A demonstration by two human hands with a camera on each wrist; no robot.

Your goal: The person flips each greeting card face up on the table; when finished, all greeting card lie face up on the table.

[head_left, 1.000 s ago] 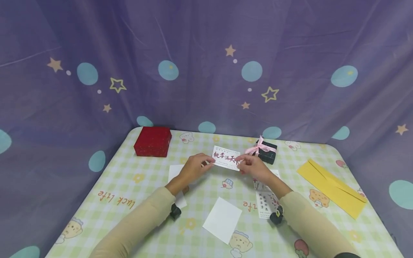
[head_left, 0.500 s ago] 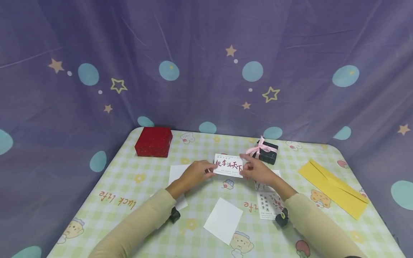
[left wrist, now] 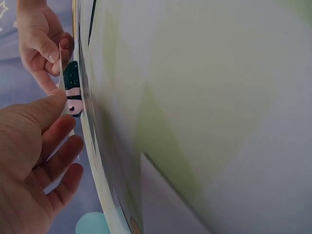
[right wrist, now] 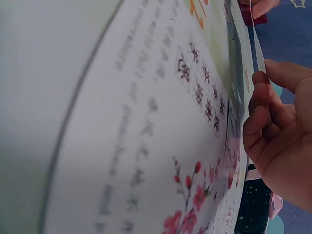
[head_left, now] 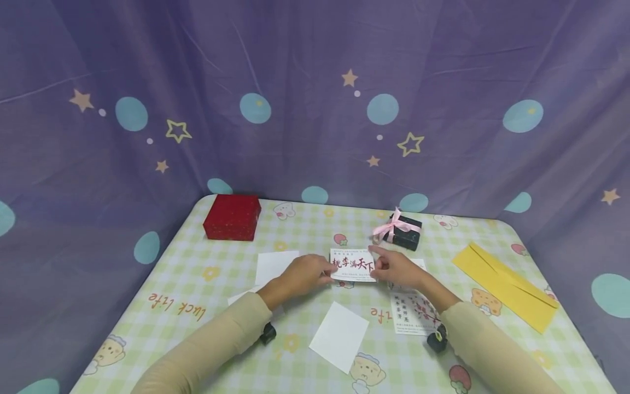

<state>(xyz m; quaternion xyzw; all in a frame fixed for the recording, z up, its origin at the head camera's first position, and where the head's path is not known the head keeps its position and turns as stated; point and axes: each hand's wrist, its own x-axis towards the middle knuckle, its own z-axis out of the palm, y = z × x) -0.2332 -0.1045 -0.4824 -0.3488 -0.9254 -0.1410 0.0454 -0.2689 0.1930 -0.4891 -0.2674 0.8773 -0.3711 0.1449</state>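
Card (head_left: 353,265) with red characters, pinched between left hand (head_left: 305,275) and right hand (head_left: 400,268), above table (head_left: 197,273)

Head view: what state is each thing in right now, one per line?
Printed card: held off the table, text up.
Left hand: pinches its left edge.
Right hand: pinches its right edge.
Red box: lid on.
Dark box: ribbon tied.
Yellow envelope: lying flat.
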